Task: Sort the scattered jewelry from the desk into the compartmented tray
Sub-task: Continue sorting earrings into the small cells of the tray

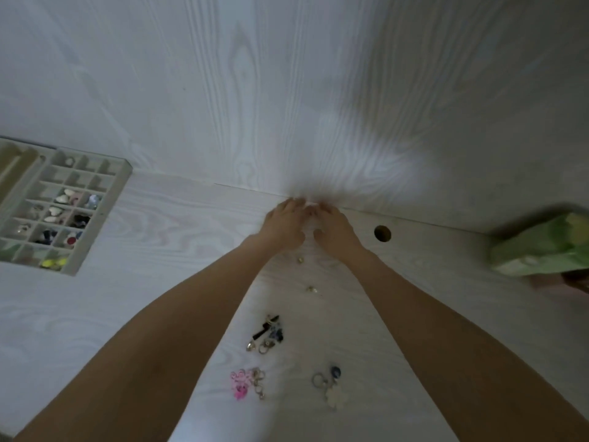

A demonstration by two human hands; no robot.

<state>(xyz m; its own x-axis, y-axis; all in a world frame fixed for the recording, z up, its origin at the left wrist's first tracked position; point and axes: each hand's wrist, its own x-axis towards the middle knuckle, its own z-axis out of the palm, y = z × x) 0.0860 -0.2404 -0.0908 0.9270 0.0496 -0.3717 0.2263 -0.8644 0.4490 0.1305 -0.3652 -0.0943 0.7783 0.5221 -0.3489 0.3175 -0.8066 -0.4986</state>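
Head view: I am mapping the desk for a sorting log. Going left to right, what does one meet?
compartmented tray → pink charm → left hand → right hand → round hole in the desk → green package.

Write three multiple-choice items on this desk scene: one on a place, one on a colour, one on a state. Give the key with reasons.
1. Where is the compartmented tray?
A. far left of the desk
B. beside the round hole
C. between the forearms

2. What colour is the charm nearest the left forearm?
A. green
B. pink
C. orange

3. How do the hands stand?
A. both at the tray
B. one hidden
C. together at the desk's back edge

Key: 1 A, the tray lies at the left edge. 2 B, it is bright pink. 3 C, left hand and right hand meet by the wall.
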